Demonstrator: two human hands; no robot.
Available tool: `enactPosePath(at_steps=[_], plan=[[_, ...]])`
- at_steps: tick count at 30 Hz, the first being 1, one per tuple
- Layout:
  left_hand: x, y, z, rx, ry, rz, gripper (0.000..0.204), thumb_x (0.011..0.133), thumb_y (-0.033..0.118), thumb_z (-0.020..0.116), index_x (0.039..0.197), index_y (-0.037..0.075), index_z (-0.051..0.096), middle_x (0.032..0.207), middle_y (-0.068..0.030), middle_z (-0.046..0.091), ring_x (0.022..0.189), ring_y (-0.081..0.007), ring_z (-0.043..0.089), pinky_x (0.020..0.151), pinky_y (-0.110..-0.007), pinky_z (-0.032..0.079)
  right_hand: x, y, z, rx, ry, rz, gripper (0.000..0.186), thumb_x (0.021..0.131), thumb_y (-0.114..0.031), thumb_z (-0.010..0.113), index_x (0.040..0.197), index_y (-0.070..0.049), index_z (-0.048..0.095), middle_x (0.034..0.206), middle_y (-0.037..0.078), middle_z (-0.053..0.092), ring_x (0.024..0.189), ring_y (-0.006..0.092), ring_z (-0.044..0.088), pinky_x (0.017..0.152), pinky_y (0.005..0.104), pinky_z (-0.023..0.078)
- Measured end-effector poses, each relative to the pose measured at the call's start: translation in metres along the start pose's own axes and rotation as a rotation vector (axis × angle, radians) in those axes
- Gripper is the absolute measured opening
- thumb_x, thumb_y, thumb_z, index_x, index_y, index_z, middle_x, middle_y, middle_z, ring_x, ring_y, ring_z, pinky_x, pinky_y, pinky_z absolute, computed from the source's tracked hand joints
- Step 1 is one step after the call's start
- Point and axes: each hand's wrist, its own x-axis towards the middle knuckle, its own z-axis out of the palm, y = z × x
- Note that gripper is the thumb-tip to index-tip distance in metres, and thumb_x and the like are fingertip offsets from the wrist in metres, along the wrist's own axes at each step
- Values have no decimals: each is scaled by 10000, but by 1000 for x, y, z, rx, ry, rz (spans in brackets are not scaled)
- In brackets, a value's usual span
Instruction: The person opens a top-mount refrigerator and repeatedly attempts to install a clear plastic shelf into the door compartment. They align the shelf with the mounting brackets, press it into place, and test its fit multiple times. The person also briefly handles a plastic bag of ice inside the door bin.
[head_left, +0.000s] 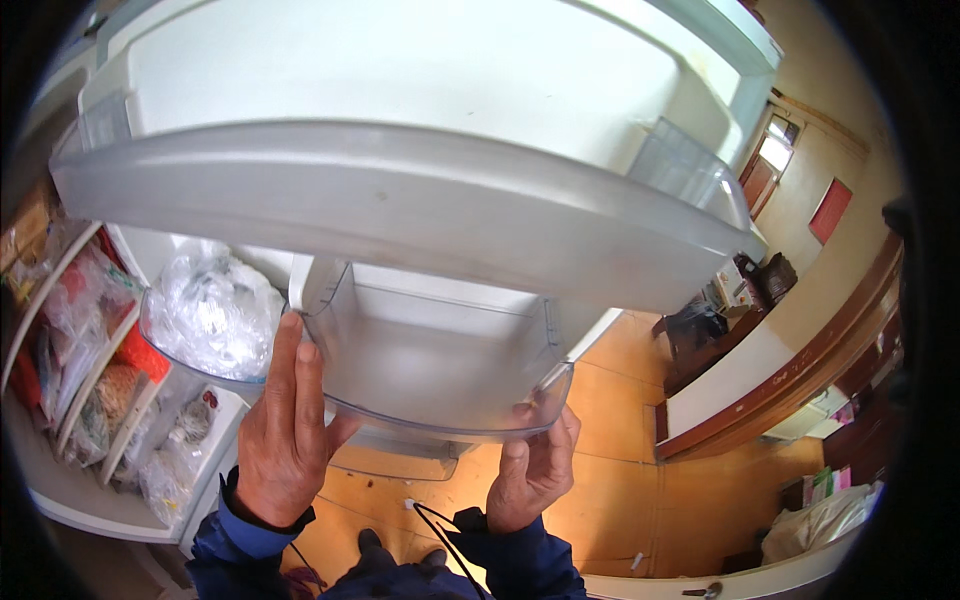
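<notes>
A clear plastic door bin [425, 365] sits low on the inside of an open fridge door [400, 60], with nothing visible in it. My left hand [280, 435] grips its left end, two fingers laid up along the side and the thumb at the front wall. At the right front corner, my right hand [532, 478] holds the bin, its fingers partly seen through the plastic. Just left of my left hand, a second door bin [225, 378] holds a crumpled clear plastic bag [212, 310]. Above both hands spans a wide frosted door shelf [400, 190].
Fridge shelves [85, 340] at the left are packed with bagged food. Under the bin, another clear tray [400, 462] shows low down. A black cable [445, 540] hangs by my right sleeve. Tan floor [610, 480] and a doorway frame [780, 400] lie to the right.
</notes>
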Motion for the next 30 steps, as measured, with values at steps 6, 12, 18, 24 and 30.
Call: enactPosePath(at_steps=[6,12,18,24,30], plan=[[-1,2,-6,13,-61,-15,1091,794,166,863,1639,60,182,1620,-279,339,1367,-482,519,929,-438,615,1,3,-7,-46,-29,-12,523,871,-51,783,1348,77,608,1318,211,558,1076,237,639,966,347,528],[4,1,-6,50,-37,67,1087,799,141,858,1633,6,174,1597,-334,334,1273,-474,601,814,-380,635,-1,4,-7,-16,-23,33,529,851,-30,795,1339,69,616,1345,222,561,1082,242,638,964,344,530],[2,3,-6,79,-48,47,1112,771,127,877,1635,17,186,1609,-317,329,1288,-469,592,845,-400,627,6,0,-10,-2,-87,55,524,851,22,786,1342,70,611,1349,218,560,1174,247,614,968,332,533],[1,0,0,89,-50,18,1081,781,159,871,1633,33,218,1621,-286,337,1316,-475,568,872,-433,619,0,8,-4,136,-38,99,548,837,50,794,1352,64,604,1353,189,562,1180,223,616,959,322,538],[-2,2,1,49,-61,-49,1076,793,169,867,1641,63,213,1624,-268,351,1361,-469,525,851,-415,619,-6,9,-1,341,-14,273,580,852,62,784,1390,60,566,1311,148,593,1097,197,641,955,311,537]])
